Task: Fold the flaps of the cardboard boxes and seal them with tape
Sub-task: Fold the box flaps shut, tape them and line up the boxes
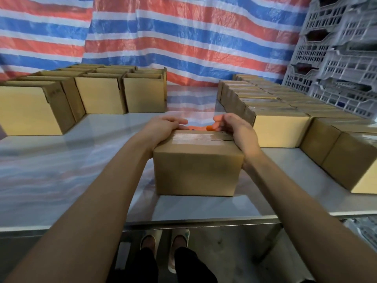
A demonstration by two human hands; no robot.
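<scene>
Box: taped box (199,172) sits centre on the surface (61,180), long axis 9 to 3 o'clock.
Hands: my left hand (163,125) presses flat at its 10 o'clock corner; right hand (236,129) curls at 2, grip unclear.
Nearer: neither; both touch.

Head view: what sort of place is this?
Probably a makeshift packing station: rows of taped boxes and open boxes on a metal table, a striped tarp as backdrop, grey plastic crates stacked at right.

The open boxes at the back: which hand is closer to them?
Left. The left hand rests on the left edge of the taped box, the side facing the open boxes. The right hand holds its right edge, farther away, beside the closed boxes.
</scene>
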